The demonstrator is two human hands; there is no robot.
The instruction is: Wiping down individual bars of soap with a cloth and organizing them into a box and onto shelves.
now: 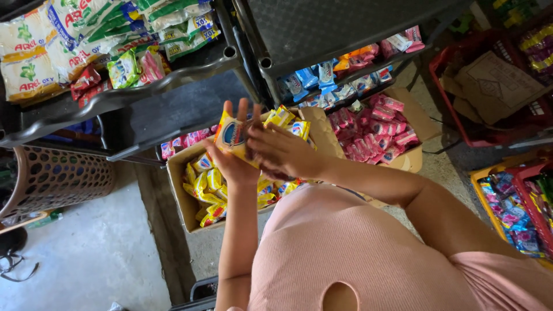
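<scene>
Two hands, left hand (pixel 230 158) and right hand (pixel 282 151), raised, clasp a yellow packet (pixel 232 135).

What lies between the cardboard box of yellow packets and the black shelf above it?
In the head view, both hands lie there, holding a yellow packet above the cardboard box and below the black shelf.

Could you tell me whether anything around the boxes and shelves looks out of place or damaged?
Nothing looks spilled or broken. The left hand and right hand hold a yellow packet over the cardboard box of yellow packets. One oddity: a torn cardboard sheet lies loose in the red crate on the right.
</scene>
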